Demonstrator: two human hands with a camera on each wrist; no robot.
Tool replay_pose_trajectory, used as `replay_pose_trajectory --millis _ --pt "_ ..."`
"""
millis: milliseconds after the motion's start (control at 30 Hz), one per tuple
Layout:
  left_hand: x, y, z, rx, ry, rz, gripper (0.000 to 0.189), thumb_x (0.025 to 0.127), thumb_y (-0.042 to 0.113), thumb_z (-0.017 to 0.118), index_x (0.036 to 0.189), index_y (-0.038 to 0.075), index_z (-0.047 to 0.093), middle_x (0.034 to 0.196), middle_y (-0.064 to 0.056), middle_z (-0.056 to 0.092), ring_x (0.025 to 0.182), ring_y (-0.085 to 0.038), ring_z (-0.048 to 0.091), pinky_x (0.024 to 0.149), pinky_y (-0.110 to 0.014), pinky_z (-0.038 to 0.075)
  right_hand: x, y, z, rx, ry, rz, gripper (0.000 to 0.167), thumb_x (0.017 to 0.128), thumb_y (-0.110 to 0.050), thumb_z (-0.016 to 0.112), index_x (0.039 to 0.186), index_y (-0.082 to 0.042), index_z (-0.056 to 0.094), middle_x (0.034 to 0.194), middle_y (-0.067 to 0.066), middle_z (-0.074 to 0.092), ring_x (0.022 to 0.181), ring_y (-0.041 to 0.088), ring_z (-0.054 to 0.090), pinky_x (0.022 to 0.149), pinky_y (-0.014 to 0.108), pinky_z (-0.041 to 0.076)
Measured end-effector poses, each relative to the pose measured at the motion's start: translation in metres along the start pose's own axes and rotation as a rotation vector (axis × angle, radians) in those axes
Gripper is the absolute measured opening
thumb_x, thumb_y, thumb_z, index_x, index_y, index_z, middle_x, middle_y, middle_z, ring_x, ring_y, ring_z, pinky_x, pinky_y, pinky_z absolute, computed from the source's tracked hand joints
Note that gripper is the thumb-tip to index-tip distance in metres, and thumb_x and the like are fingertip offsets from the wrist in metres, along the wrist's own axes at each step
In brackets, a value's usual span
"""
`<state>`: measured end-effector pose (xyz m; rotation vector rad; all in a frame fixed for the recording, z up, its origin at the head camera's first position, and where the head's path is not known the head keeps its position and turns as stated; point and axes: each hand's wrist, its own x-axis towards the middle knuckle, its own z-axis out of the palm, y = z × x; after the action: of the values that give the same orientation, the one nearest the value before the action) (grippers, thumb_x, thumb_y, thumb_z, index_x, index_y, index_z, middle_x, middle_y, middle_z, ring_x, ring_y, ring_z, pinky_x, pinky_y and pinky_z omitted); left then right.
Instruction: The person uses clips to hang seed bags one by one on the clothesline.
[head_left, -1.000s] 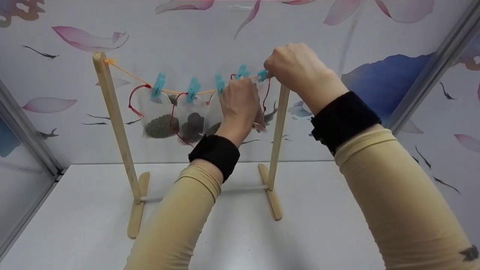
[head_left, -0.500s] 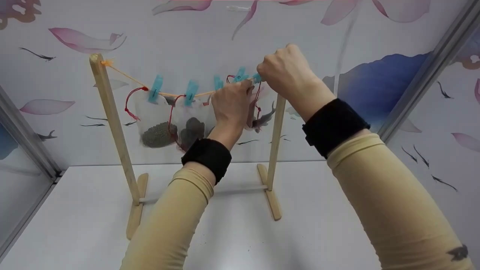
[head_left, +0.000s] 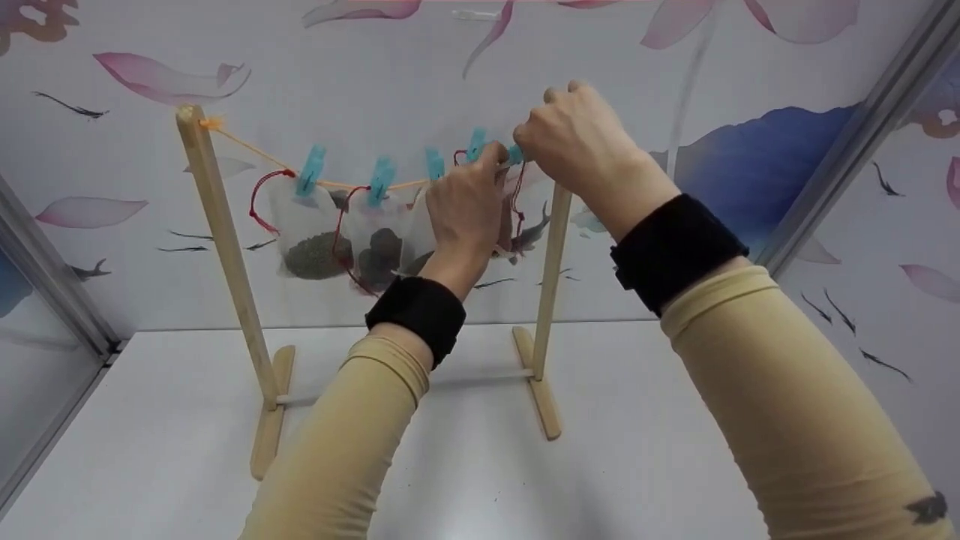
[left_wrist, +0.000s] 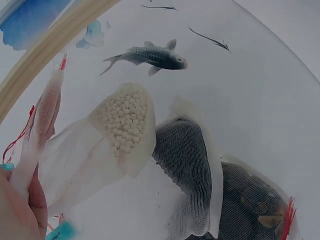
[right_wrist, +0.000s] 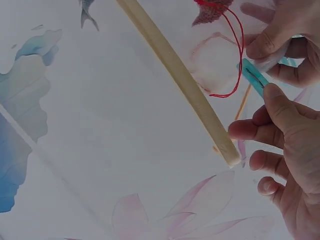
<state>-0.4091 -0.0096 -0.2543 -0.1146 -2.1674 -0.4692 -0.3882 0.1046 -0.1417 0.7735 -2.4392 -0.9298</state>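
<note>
In the right wrist view my right hand (right_wrist: 295, 145) pinches a blue clothespin (right_wrist: 254, 76) between thumb and index finger, beside the right end of the orange line (right_wrist: 243, 101). Just left of it in the head view, my left hand (head_left: 466, 210) pinches the top of a small gauze bag, whose reddish-brown contents (right_wrist: 212, 12) hang below. A red drawstring (right_wrist: 242, 37) dangles from that bag. More gauze bags hang along the line under blue clothespins (head_left: 311, 171); one holds white beads (left_wrist: 125, 117), another a dark filling (left_wrist: 185, 155). My left hand covers part of the row.
The line is strung between a left wooden post (head_left: 225, 247) and a right wooden post (head_left: 553, 277). Their flat feet (head_left: 537, 384) stand on a white table (head_left: 637, 435). Behind rises a wall (head_left: 360, 67) printed with petals and fish.
Both hands have shifted slightly left in the head view and stay close together at the line's right end. The hanging bags dipped, then rose again.
</note>
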Motion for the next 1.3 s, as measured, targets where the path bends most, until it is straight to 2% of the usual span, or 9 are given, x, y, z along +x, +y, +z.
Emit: replay_pose_trajectory --millis 100,267,367,633,767,967,1133,1200,1300 --pt "-0.001 -0.003 0.0 0.013 -0.008 0.04 0.015 0.101 0.027 0.059 0.104 0.017 0.07 0.069 -0.003 0.07 0.05 -0.013 0.046 0.047 -0.025 0.03 -0.001 -0.001 0.006 0.025 0.037 0.003 0.015 0.095 -0.005 0.062 0.109 -0.005 0.069 0.098 0.015 0.071 0.092 0.031 0.063 0.08 0.039 0.052" --pt "-0.004 -0.005 -0.004 -0.02 -0.083 0.028 0.02 0.099 0.03 0.062 0.111 0.016 0.07 0.076 -0.005 0.074 0.055 -0.017 0.06 0.05 -0.032 0.045 -0.005 -0.003 0.015 0.024 0.098 0.038 0.023 0.098 -0.023 0.062 0.113 -0.005 0.062 0.111 0.018 0.063 0.1 0.033 0.057 0.082 0.042 0.052" --pt "-0.009 -0.007 -0.007 -0.013 -0.101 0.028 0.023 0.099 0.032 0.062 0.113 0.017 0.072 0.074 -0.005 0.073 0.054 -0.018 0.06 0.051 -0.033 0.046 -0.005 -0.006 0.022 0.025 0.16 0.056 0.026 0.1 -0.026 0.06 0.118 -0.006 0.059 0.118 0.018 0.06 0.103 0.033 0.055 0.082 0.042 0.05" --pt "-0.028 -0.027 -0.01 -0.1 -0.036 0.093 0.022 0.094 0.034 0.068 0.103 0.013 0.072 0.083 -0.002 0.077 0.061 -0.02 0.068 0.052 -0.035 0.05 -0.001 -0.019 0.055 0.084 0.412 0.102 0.033 0.101 -0.022 0.06 0.13 -0.01 0.053 0.125 0.017 0.057 0.107 0.035 0.054 0.075 0.042 0.047" --pt "-0.042 -0.038 -0.007 -0.168 0.006 0.135 0.023 0.093 0.034 0.069 0.098 0.012 0.066 0.082 -0.001 0.073 0.056 -0.019 0.063 0.047 -0.034 0.047 -0.001 -0.029 0.074 0.03 0.488 0.141 0.046 0.1 -0.026 0.06 0.143 -0.014 0.047 0.139 0.017 0.051 0.118 0.037 0.053 0.078 0.043 0.048" --pt "-0.07 -0.052 0.0 -0.159 0.009 0.225 0.018 0.093 0.03 0.068 0.095 0.012 0.066 0.075 0.0 0.069 0.049 -0.014 0.056 0.043 -0.03 0.042 0.0 -0.042 0.101 -0.013 0.633 0.2 0.053 0.1 -0.022 0.057 0.149 -0.015 0.041 0.144 0.018 0.046 0.127 0.035 0.049 0.081 0.043 0.052" --pt "-0.101 -0.062 0.004 -0.155 -0.084 0.253 0.013 0.091 0.026 0.07 0.093 0.014 0.065 0.077 0.003 0.07 0.051 -0.013 0.058 0.044 -0.029 0.044 -0.009 -0.06 0.122 0.114 0.712 0.211 0.06 0.095 -0.021 0.065 0.15 -0.013 0.042 0.148 0.018 0.046 0.131 0.035 0.05 0.089 0.047 0.052" --pt "-0.115 -0.067 0.004 -0.162 -0.178 0.251 0.012 0.092 0.025 0.07 0.094 0.014 0.066 0.08 0.002 0.071 0.055 -0.014 0.061 0.047 -0.031 0.047 -0.017 -0.072 0.13 0.203 0.71 0.219 0.062 0.092 -0.023 0.069 0.148 -0.011 0.044 0.147 0.019 0.048 0.13 0.037 0.05 0.092 0.049 0.051" --pt "-0.138 -0.077 0.001 -0.178 -0.388 0.23 0.016 0.093 0.027 0.069 0.102 0.015 0.067 0.092 0.0 0.073 0.07 -0.016 0.068 0.056 -0.033 0.054 -0.034 -0.098 0.143 0.4 0.625 0.252 0.065 0.091 -0.03 0.072 0.146 -0.009 0.045 0.145 0.02 0.048 0.133 0.039 0.048 0.1 0.053 0.048"
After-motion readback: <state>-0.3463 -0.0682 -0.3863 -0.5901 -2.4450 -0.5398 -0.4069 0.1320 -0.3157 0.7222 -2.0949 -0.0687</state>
